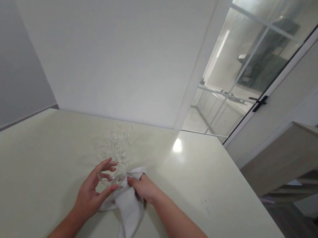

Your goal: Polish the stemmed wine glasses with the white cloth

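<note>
Our left grip (92,196) holds a glass (115,175), our right grip (147,187) a soft cloth (129,208), between the worktop's (212,202) near and back edges. The glass is probably light, slippery, fragile: we'd cradle its sides gently. Other glasses (121,145) stand toward the back edge.

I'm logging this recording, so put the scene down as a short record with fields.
Left hand: fingers around a clear glass
Right hand: gripping a white cloth close by that glass
Cloth: partly hanging loose toward the wearer
Other glassware: several clear pieces behind the hands; exact count unclear
Surface: pale, glossy table
Background: white wall; glazed door with black handle at right
</note>
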